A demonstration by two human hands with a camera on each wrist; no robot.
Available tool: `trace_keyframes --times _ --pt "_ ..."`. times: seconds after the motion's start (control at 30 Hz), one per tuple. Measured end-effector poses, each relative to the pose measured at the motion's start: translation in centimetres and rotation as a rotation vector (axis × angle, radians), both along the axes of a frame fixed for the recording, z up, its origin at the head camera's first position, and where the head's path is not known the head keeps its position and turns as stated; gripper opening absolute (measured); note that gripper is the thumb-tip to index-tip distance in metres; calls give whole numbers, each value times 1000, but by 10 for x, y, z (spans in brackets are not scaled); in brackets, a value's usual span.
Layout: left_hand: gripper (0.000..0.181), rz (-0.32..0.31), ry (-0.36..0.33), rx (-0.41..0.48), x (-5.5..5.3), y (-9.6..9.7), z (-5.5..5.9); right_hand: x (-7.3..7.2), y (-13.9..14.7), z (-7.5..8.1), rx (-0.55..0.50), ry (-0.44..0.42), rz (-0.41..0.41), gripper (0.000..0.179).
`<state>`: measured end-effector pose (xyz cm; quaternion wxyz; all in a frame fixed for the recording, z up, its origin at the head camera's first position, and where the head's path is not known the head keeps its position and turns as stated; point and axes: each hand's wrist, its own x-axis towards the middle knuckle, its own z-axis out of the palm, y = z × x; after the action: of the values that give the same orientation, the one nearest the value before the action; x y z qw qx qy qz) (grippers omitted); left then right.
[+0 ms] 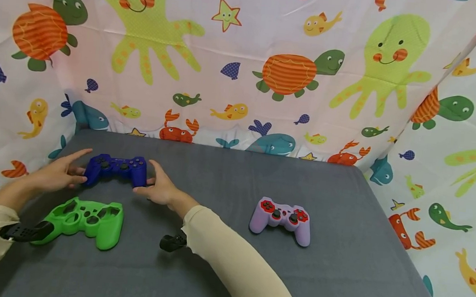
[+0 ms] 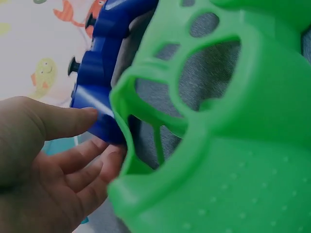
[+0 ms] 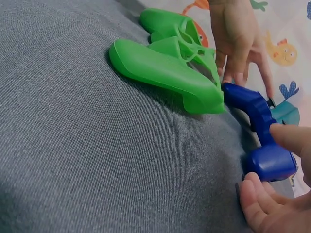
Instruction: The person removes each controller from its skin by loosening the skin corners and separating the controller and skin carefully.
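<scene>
A blue game controller (image 1: 115, 169) lies on the grey cloth at the left, between both hands. My left hand (image 1: 60, 171) is at its left grip, index finger stretched out past it. In the left wrist view, the left thumb (image 2: 73, 121) overlaps the controller's side while the other fingers sit loosely beside its end. At the right grip is my right hand (image 1: 161, 184), thumb and fingers spread apart around the controller's end (image 3: 272, 162). Contact there is hard to judge. Nearer to me lies a green hollow controller cover (image 1: 109, 231) with cut-out openings.
A lilac controller with red buttons (image 1: 281, 218) rests on the grey cloth (image 1: 337, 275) to the right. Behind and at the sides hangs a curtain (image 1: 245, 38) printed with sea animals. Black wrist devices (image 1: 173, 242) stick out below the sleeves.
</scene>
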<state>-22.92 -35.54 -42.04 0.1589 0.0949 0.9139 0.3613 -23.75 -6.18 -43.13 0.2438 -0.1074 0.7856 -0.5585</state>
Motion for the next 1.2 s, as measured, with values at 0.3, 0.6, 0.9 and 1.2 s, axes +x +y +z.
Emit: trace_keyframes --times 0.3,0.6,0.9,1.2 --pt "73 -15 20 -34 3 6 0 2 1 -7 12 62 -37 74" --pt "76 -22 83 31 6 7 -1 1 8 -11 -73 156 -91 70" --pt "74 -25 120 30 20 18 14 10 23 1 -140 132 -75 74" --pt "73 -52 167 61 35 30 23 26 45 13 -185 119 -58 71"
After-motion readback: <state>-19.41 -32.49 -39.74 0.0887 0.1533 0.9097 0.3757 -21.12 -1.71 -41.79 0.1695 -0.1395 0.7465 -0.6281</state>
